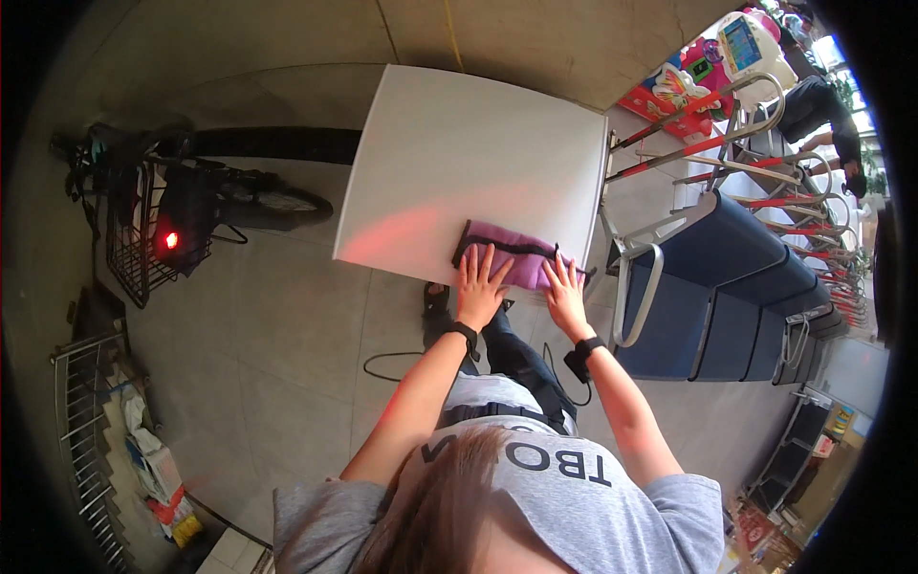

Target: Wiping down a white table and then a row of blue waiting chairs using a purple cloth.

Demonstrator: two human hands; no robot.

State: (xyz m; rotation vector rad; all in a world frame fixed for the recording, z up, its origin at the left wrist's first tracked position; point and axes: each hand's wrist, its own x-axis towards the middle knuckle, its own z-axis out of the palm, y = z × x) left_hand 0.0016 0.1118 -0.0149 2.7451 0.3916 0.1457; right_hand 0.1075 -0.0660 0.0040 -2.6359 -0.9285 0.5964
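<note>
A folded purple fabric item with a dark band along it (517, 238) lies at the near edge of a white table (469, 153); whether it is a pouch or a cloth I cannot tell. On its left end rests my left hand (481, 289), fingers stretched and spread flat over the fabric. My right hand (565, 295) presses on the right end the same way, its fingers apart. Both palms hang near the table's front edge. A dark thin end of the item sticks out beside my right fingers.
Blue seats with metal armrests (727, 244) run along the right. Red-striped metal rails (688, 153) and a colourful toy machine (708, 77) stand behind them, near another person (822, 115). A bicycle with a wire basket (143, 230) is at the left.
</note>
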